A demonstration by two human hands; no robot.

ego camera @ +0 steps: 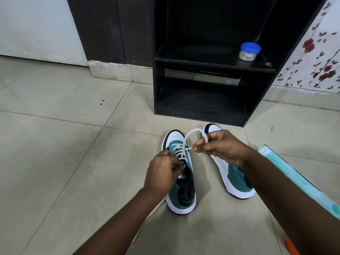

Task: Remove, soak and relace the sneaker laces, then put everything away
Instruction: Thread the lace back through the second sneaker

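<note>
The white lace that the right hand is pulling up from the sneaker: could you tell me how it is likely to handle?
The white lace is probably floppy: it arcs in a loose loop above the right hand. It looks light, since a fingertip pinch holds it. The left hand steadies the sneaker, so pulling may drag the shoe.

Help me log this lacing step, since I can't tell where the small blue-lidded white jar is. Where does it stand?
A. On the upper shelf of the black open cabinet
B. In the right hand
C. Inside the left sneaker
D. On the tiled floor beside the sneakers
A: the small blue-lidded white jar stands on the upper shelf of the black open cabinet, above and behind the two teal-and-white sneakers on the floor.
</note>
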